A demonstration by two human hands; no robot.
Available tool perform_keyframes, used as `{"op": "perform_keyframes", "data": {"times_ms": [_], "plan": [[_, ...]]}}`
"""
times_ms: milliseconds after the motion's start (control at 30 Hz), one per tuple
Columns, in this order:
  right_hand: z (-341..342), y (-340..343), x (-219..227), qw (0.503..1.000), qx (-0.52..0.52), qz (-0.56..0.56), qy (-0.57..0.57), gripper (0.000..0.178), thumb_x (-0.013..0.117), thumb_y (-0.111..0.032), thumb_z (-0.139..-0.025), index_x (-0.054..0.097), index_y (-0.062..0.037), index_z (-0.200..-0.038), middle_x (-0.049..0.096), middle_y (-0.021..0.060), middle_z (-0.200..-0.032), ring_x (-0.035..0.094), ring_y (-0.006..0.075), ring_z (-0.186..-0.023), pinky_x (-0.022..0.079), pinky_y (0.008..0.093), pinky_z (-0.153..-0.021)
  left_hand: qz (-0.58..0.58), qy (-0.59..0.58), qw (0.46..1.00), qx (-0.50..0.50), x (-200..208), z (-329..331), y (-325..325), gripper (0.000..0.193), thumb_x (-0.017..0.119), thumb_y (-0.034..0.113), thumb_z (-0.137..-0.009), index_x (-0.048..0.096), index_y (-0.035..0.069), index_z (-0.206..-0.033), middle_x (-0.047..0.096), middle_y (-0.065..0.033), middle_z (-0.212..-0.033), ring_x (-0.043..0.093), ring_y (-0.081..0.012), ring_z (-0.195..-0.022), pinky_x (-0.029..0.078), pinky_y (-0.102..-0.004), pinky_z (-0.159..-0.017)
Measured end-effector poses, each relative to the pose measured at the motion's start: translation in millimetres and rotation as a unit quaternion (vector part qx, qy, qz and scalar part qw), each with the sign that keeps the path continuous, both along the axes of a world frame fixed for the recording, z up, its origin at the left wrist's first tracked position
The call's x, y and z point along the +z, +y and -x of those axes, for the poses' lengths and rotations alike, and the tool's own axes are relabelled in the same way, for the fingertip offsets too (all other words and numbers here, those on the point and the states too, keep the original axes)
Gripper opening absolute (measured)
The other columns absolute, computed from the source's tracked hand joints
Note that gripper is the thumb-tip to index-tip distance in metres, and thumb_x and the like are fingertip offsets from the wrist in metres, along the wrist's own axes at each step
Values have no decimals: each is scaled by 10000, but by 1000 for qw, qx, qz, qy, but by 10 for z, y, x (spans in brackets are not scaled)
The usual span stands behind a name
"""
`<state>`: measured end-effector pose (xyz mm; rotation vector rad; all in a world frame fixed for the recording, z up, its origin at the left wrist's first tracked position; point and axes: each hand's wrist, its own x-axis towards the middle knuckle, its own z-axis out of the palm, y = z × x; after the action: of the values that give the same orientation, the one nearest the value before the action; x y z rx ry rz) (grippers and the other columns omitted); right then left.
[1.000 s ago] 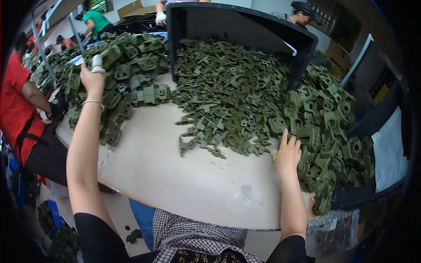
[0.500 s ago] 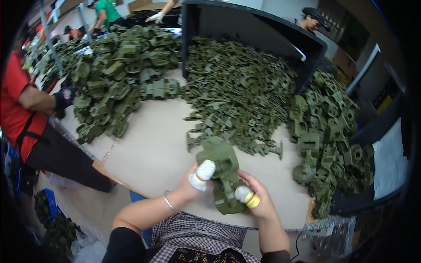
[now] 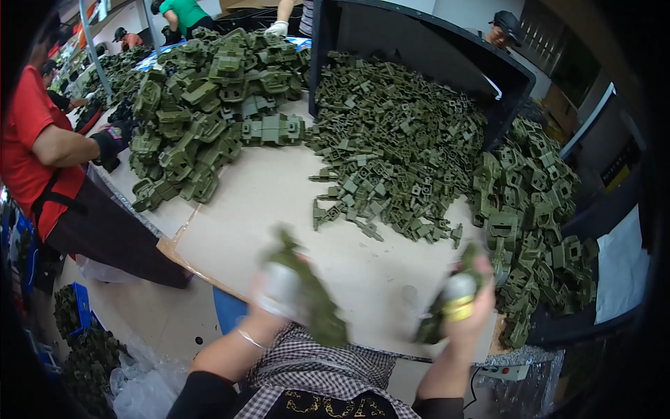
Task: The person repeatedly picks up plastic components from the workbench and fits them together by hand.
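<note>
My left hand (image 3: 271,299), its thumb wrapped in white tape, grips a green plastic vehicle-body part (image 3: 317,307) above the near edge of the table. The part is tilted and smeared by motion. Well to the right, my right hand (image 3: 474,304) is closed round another green plastic part (image 3: 431,322). White and yellow tape covers that thumb. Blur hides the exact shape of both pieces. Beyond my hands spreads a heap of small green plastic pieces (image 3: 398,146). Larger green vehicle bodies form one pile (image 3: 192,119) at the left and another (image 3: 534,230) at the right.
A black bin (image 3: 419,19) lies on its side behind the small pieces. On the left, a person in a red shirt (image 3: 56,136) works at the pale table (image 3: 237,202). Plastic bags (image 3: 143,384) and a blue crate (image 3: 82,307) are on the floor at lower left.
Both hands were together on one green vehicle body; now they are wide apart, each holding a green part. The left moved left, the right moved right. The view has shifted slightly.
</note>
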<state>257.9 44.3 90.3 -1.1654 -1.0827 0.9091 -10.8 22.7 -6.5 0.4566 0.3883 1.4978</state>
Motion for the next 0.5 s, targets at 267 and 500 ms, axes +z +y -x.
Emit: {"op": "perform_keyframes", "data": {"times_ms": [267,500], "plan": [[-251,565,-391,786,32,-46,-615,498,678,-62,-667,498,15,-1125,499,161,-1059,500,343,-970,428,400,-830,108,123,986,-25,-21,240,-91,622,473,539,-843,444,42,-1217,570,-89,-1047,563,-171,-931,463,-326,-826],[192,1172,-726,767,11,19,-641,283,626,-191,-760,533,0,-946,507,148,-965,520,327,-936,460,425,-728,171,38,938,-299,-77,17,-464,844,431,731,-727,412,60,-1238,583,-176,-982,613,-273,-817,524,-397,-727]]}}
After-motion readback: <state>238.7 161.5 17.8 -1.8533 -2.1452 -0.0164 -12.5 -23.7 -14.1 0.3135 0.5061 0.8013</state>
